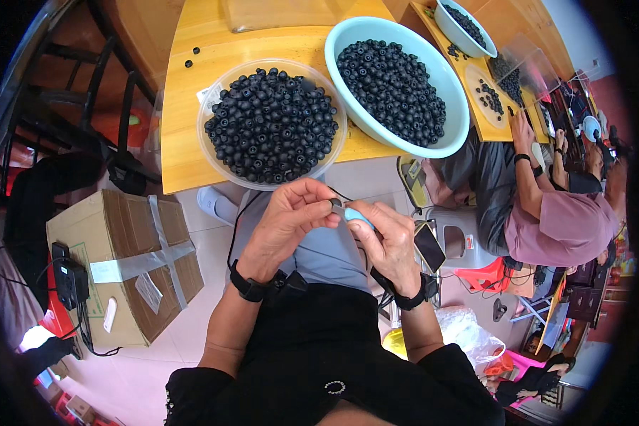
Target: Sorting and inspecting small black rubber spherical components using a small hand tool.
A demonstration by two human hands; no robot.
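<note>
left hand (291, 216) pinches a small black bead (336, 204) right at the tip of the light-blue tool (355, 215) clamped in the right hand (387, 241), tool pointing left toward it, just below the tabletop (192, 106) edge

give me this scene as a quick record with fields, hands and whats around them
left hand: left hand pinches a small black bead at its fingertips
right hand: right hand grips a light blue tool against the bead
clear bowl: clear bowl, full of black beads
blue bowl: blue bowl, also holding black beads
surface: yellow wooden table
beside: taped cardboard box on the floor; another person seated to the right
</note>
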